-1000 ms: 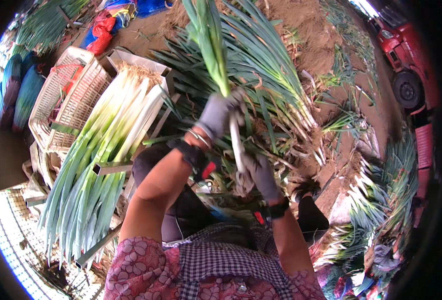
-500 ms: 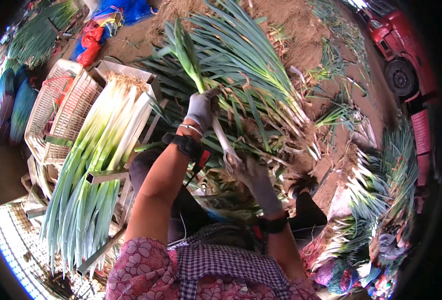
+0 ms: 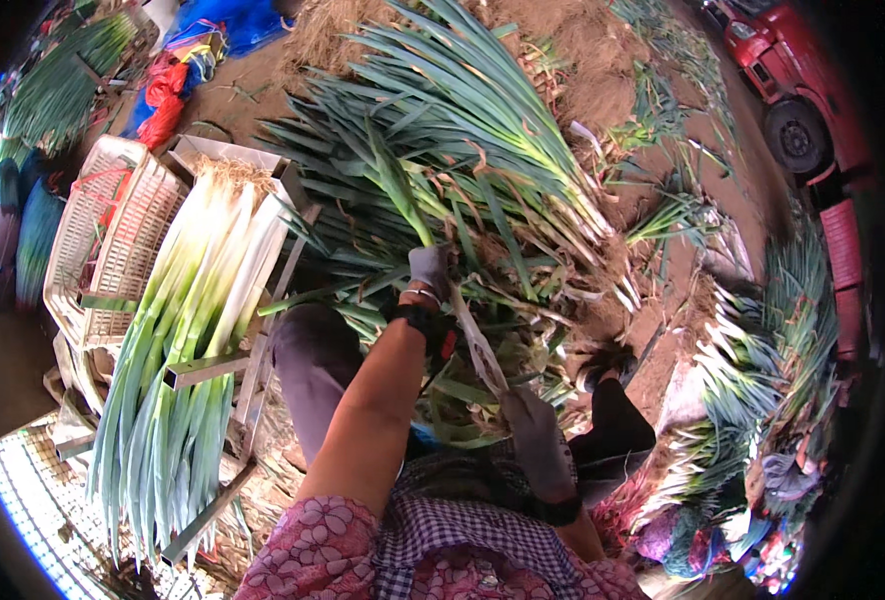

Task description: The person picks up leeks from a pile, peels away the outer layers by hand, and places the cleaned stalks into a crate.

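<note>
In grey gloves, both my hands work on one long green onion [image 3: 395, 185]. My left hand [image 3: 430, 268] is closed round its stalk, the green leaves pointing up and away from me. From below that fist a pale, wrinkled strip [image 3: 481, 348] runs down to my right hand [image 3: 538, 435], closed on its lower end near my lap. Whether this strip is loose outer skin or the stalk itself, I cannot tell. A big heap of green onions [image 3: 473, 100] lies on the ground beyond my hands.
On my left, a metal frame [image 3: 203, 370] holds a bundle of pale-stalked green onions [image 3: 188, 270], roots away from me. Beside it stands a cream plastic basket [image 3: 113, 240]. More onions [image 3: 738, 365] lie at right. A red vehicle [image 3: 803, 110] stands at far right.
Both hands have come nearer my body and to the right, bringing the green onion along. My right hand has dropped lower, with the pale strip stretched between the hands.
</note>
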`<action>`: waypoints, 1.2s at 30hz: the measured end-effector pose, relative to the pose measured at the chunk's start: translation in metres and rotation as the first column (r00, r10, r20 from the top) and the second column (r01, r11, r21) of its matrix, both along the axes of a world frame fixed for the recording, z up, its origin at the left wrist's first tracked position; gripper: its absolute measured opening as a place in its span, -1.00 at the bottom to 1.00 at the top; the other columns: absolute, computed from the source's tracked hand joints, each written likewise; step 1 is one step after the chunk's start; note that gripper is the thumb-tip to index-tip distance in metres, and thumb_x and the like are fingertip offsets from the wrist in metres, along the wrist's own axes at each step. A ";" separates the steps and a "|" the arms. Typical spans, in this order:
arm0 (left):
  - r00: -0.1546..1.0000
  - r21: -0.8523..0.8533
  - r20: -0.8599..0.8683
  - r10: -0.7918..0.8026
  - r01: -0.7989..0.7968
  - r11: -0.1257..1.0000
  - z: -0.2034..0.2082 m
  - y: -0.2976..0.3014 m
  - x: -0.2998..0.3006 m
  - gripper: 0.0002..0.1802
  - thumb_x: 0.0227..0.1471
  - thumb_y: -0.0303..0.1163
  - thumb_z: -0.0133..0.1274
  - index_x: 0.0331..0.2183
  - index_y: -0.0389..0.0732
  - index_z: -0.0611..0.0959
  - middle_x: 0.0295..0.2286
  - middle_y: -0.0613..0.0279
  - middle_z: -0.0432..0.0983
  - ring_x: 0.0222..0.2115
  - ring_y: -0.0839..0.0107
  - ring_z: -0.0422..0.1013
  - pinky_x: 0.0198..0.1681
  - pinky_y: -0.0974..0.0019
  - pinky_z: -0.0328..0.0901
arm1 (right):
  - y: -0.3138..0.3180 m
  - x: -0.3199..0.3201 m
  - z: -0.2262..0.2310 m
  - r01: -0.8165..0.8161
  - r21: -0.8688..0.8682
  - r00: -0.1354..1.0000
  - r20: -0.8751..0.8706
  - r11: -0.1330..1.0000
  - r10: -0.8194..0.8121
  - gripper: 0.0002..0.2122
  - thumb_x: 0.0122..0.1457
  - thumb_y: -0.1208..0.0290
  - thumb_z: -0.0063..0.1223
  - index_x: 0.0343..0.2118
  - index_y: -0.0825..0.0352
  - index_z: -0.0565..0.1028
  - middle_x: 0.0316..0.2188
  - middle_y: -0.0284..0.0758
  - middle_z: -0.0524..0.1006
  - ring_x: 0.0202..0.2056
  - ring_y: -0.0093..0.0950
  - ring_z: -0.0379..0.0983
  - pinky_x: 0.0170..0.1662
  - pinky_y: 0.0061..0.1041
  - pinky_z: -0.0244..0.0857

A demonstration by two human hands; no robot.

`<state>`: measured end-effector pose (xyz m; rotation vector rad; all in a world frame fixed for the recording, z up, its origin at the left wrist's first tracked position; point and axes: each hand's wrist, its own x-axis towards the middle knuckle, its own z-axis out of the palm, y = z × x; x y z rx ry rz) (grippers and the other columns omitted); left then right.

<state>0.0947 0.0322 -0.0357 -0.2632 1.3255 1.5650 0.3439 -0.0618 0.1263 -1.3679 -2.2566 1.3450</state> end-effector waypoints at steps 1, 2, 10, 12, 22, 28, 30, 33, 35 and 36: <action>0.999 -0.085 -0.047 0.007 -0.011 0.996 0.000 0.002 0.002 -0.88 -0.08 -0.40 0.10 -0.60 -0.14 0.60 -0.72 0.44 0.38 -0.76 0.41 0.31 -0.72 0.30 0.15 | -0.004 0.010 0.011 -0.028 0.010 0.999 0.018 1.000 0.028 -0.80 0.19 0.37 -0.11 -0.38 0.44 0.46 -0.64 -0.30 0.38 -0.59 -0.50 0.32 -0.51 -0.43 0.18; 0.999 -0.087 -0.049 0.000 -0.005 0.996 -0.005 -0.001 -0.012 -0.88 -0.08 -0.40 0.10 -0.60 -0.14 0.60 -0.72 0.44 0.38 -0.76 0.41 0.31 -0.72 0.30 0.15 | -0.008 0.021 0.022 -0.055 0.022 0.998 0.038 0.998 0.054 -0.81 0.20 0.41 -0.13 -0.39 0.44 0.45 -0.66 -0.34 0.36 -0.60 -0.54 0.28 -0.51 -0.44 0.15; 0.851 0.217 -0.253 0.460 -0.414 0.884 0.068 0.023 -0.089 -0.82 -0.02 -0.42 0.05 -0.61 -0.19 0.47 -0.76 0.36 0.28 -0.85 0.47 0.15 -0.77 0.31 0.13 | 0.044 0.040 0.006 -0.186 -0.018 0.969 0.163 0.982 0.186 -0.48 0.04 0.30 0.17 0.03 0.44 0.32 -0.14 -0.09 0.50 -0.18 -0.42 0.50 -0.14 -0.49 0.38; 0.836 0.273 -0.308 0.455 -0.380 0.884 0.096 0.005 -0.076 -0.82 -0.01 -0.43 0.06 -0.59 -0.21 0.48 -0.76 0.36 0.29 -0.84 0.48 0.17 -0.76 0.33 0.13 | 0.061 -0.025 0.023 -0.040 0.089 0.994 -0.101 0.995 0.049 -0.44 -0.04 0.37 0.24 0.04 0.43 0.32 -0.07 -0.06 0.44 -0.10 -0.25 0.45 -0.10 -0.36 0.34; 0.793 0.027 -0.608 0.042 -0.033 0.999 0.167 -0.067 -0.093 -0.87 -0.06 -0.36 0.11 -0.53 -0.08 0.48 -0.68 0.49 0.27 -0.68 0.58 0.19 -0.58 0.50 0.10 | 0.154 -0.010 -0.217 -0.165 0.232 0.931 0.357 0.959 0.074 -0.62 -0.04 0.22 0.07 -0.13 0.27 0.46 -0.34 -0.07 0.53 -0.26 -0.12 0.47 -0.19 -0.23 0.35; 0.808 0.053 -0.587 0.055 -0.029 0.998 0.152 -0.043 -0.063 -0.73 -0.01 -0.34 0.08 -0.67 -0.13 0.45 -0.78 0.46 0.22 -0.75 0.63 0.12 -0.67 0.47 0.01 | 0.214 0.020 -0.309 -0.011 0.042 0.834 0.552 0.999 -0.014 -0.47 0.23 0.17 -0.23 0.24 0.23 0.08 0.17 -0.16 0.21 0.17 -0.22 0.14 0.15 -0.18 0.08; 0.788 -0.057 -0.615 0.005 -0.050 0.997 0.164 -0.048 -0.063 -0.72 -0.05 -0.36 0.08 -0.72 -0.14 0.45 -0.82 0.41 0.24 -0.80 0.60 0.16 -0.69 0.46 0.03 | 0.216 -0.016 -0.275 0.005 -0.034 0.835 0.550 0.999 0.014 -0.49 0.22 0.27 -0.18 0.23 0.25 0.10 0.16 -0.03 0.20 0.12 -0.18 0.20 0.13 -0.18 0.11; 0.831 0.033 -0.556 0.023 -0.005 0.999 0.159 -0.027 -0.051 -0.72 -0.09 -0.37 0.07 -0.73 -0.15 0.44 -0.85 0.40 0.23 -0.81 0.59 0.17 -0.71 0.45 0.02 | 0.222 0.027 -0.308 -0.407 0.113 0.660 0.722 0.906 0.207 -0.54 0.13 0.15 -0.05 0.04 0.33 0.35 -0.01 -0.07 0.38 -0.04 -0.21 0.36 -0.05 -0.24 0.27; 0.783 -0.005 -0.622 -0.028 0.032 0.999 0.158 -0.035 -0.054 -0.73 -0.10 -0.37 0.08 -0.73 -0.16 0.45 -0.84 0.40 0.24 -0.82 0.58 0.17 -0.71 0.45 0.02 | 0.209 0.016 -0.280 -0.500 0.337 0.709 0.688 0.798 0.154 -0.53 0.10 0.07 0.00 -0.03 0.33 0.41 -0.12 -0.11 0.47 -0.13 -0.23 0.44 -0.13 -0.26 0.32; 0.739 -0.069 -0.669 -0.075 0.039 0.997 0.160 -0.038 -0.054 -0.73 -0.11 -0.36 0.09 -0.73 -0.17 0.46 -0.84 0.39 0.25 -0.82 0.57 0.17 -0.72 0.45 0.02 | 0.211 -0.004 -0.233 -0.380 0.228 0.783 0.596 0.896 0.180 -0.56 0.04 0.03 0.04 -0.11 0.25 0.47 -0.24 -0.18 0.52 -0.22 -0.26 0.47 -0.21 -0.26 0.34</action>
